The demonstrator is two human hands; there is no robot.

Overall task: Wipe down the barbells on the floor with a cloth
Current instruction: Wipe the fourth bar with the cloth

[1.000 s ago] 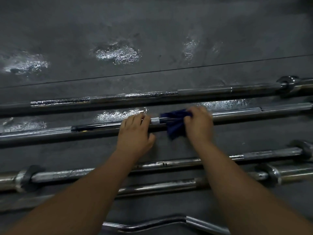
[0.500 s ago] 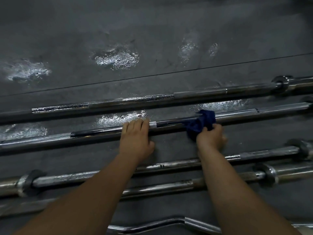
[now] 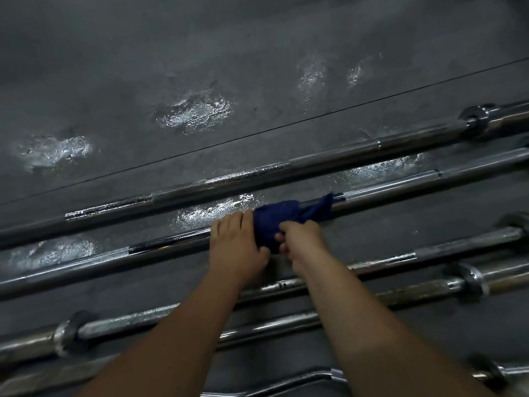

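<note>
Several steel barbells lie side by side on a dark rubber floor. A dark blue cloth (image 3: pixel 282 217) is wrapped over the second barbell from the far side (image 3: pixel 400 186). My right hand (image 3: pixel 302 240) grips the cloth's near edge, fingers curled into it. My left hand (image 3: pixel 236 247) rests palm down on the same bar just left of the cloth, its fingers laid over the shaft and touching the cloth's edge.
The farthest barbell (image 3: pixel 315 161) lies behind, with a collar (image 3: pixel 476 118) at its right end. Two more barbells (image 3: pixel 429 250) and a curl bar (image 3: pixel 286 386) lie under my forearms. Wet patches (image 3: pixel 197 113) glisten on the floor (image 3: pixel 257 53) beyond.
My right hand has slid the cloth back left along the bar until it meets my left hand. The view has tilted, so the bars now slope up to the right.
</note>
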